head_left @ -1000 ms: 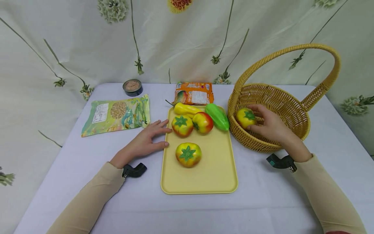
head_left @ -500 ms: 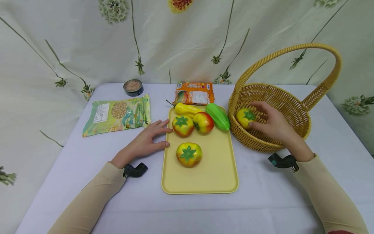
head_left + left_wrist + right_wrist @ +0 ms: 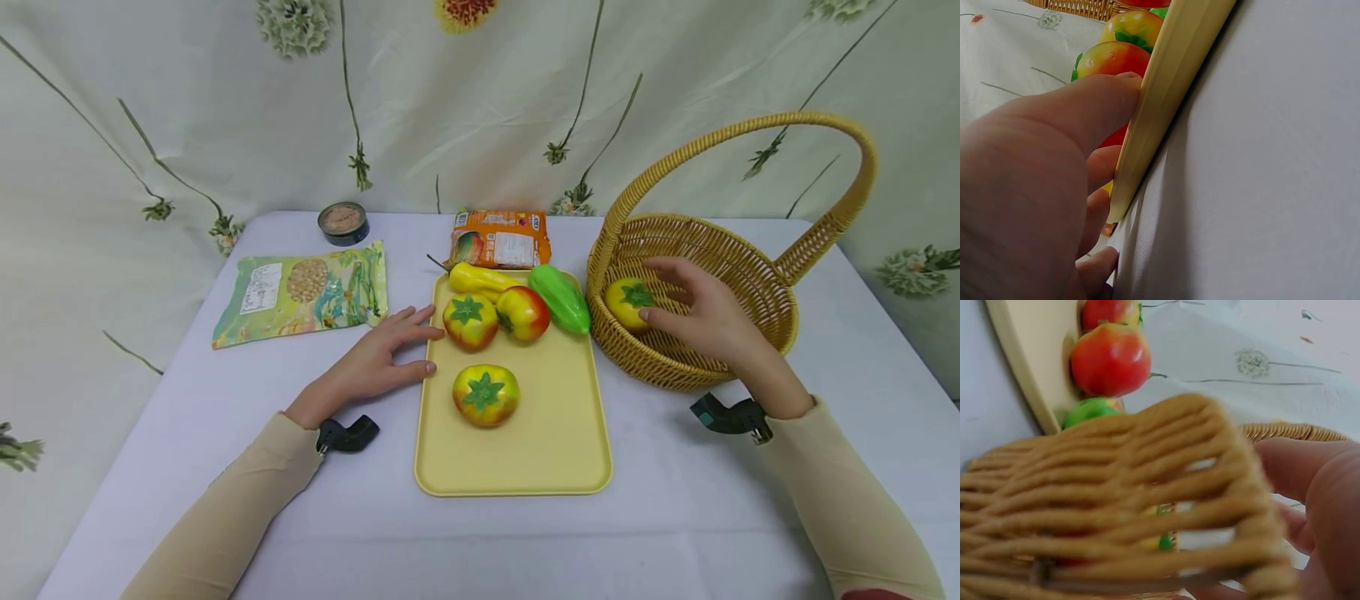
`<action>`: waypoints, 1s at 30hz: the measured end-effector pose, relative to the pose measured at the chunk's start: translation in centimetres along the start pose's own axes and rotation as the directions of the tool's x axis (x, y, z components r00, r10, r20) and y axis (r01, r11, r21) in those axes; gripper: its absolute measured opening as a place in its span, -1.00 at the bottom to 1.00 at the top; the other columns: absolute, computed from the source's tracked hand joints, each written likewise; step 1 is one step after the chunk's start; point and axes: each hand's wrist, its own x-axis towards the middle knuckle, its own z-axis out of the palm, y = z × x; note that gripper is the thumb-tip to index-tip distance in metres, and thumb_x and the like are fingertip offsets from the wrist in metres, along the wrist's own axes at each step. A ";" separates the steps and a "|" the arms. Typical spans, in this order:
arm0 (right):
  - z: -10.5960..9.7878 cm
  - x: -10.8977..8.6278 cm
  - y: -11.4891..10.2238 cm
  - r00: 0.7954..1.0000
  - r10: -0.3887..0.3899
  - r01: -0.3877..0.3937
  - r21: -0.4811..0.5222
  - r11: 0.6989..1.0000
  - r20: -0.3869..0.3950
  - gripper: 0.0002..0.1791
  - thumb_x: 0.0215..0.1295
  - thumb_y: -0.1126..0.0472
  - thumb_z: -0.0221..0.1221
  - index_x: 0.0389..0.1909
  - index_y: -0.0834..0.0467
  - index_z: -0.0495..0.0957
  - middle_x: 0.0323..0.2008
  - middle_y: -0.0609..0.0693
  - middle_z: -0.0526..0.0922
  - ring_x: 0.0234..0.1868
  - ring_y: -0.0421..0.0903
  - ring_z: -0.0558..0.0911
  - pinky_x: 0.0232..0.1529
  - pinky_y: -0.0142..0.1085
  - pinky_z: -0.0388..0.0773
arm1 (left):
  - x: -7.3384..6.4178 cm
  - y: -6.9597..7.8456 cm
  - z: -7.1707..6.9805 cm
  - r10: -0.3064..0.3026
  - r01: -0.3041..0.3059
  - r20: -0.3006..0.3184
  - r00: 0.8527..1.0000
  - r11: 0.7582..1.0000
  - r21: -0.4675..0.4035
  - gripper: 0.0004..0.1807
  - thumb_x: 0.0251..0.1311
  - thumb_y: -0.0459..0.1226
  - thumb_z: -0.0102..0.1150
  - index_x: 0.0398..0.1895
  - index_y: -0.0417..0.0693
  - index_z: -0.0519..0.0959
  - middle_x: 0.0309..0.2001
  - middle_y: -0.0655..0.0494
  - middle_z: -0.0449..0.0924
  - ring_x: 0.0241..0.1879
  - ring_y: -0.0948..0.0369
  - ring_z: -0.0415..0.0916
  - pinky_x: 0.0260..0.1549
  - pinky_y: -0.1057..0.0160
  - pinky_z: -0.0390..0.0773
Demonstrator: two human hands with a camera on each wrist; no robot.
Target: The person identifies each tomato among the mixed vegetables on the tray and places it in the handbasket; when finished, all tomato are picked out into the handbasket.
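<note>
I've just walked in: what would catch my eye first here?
Probably the wicker basket at the right, with its tall arched handle; the right hand is in it, beside a yellow fruit. Next, the vivid green vegetable at the far right corner of the yellow tray.

Long beige sleeves are worn, close-fitting and plain: the left sleeve (image 3: 240, 508) is ended just behind the left hand (image 3: 381, 357), the right sleeve (image 3: 847, 500) just behind the right hand (image 3: 705, 317). Between hand and cuff, a curved black wrist camera is strapped on each side, the left wrist camera (image 3: 351, 435) and the right wrist camera (image 3: 726, 415). A teal patch (image 3: 703, 413) is borne by the right one (any lettering is too small to be read). Well behind the right hand, a red patch (image 3: 873, 595) is glimpsed.
</note>
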 end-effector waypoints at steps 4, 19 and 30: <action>0.1 -0.4 -1.0 1.000 -0.025 0.025 0.015 1.000 -0.015 -0.35 0.31 0.30 0.31 0.40 0.26 0.36 0.37 0.29 0.45 0.39 0.32 0.42 0.35 0.31 0.37 | -0.1 -0.1 -0.1 0.003 -0.003 -0.007 1.000 1.000 0.004 -0.45 0.30 -0.12 0.33 0.34 -0.03 0.54 0.61 -0.09 0.12 0.61 -0.27 -0.08 0.52 -0.38 -0.06; 2.6 -1.2 -3.0 0.955 -0.297 0.297 -0.007 0.955 -0.029 -0.55 0.26 0.41 0.33 0.18 0.26 0.55 0.20 0.13 0.64 0.16 0.11 0.61 0.13 0.11 0.64 | -0.1 -0.3 0.2 0.012 -0.012 -0.007 1.000 1.000 -0.009 -0.46 0.30 -0.13 0.33 0.33 -0.04 0.54 0.61 -0.10 0.13 0.60 -0.28 -0.08 0.52 -0.38 -0.08; 6.9 -0.2 -5.2 0.870 -0.481 0.473 0.089 0.876 0.106 -0.58 0.18 0.39 0.37 0.09 0.28 0.62 0.06 0.16 0.73 0.03 0.05 0.67 -0.09 -0.10 0.71 | -0.1 -0.1 0.0 0.019 -0.019 -0.004 1.000 1.000 -0.006 -0.46 0.30 -0.12 0.32 0.33 -0.04 0.54 0.61 -0.09 0.12 0.61 -0.27 -0.08 0.52 -0.38 -0.07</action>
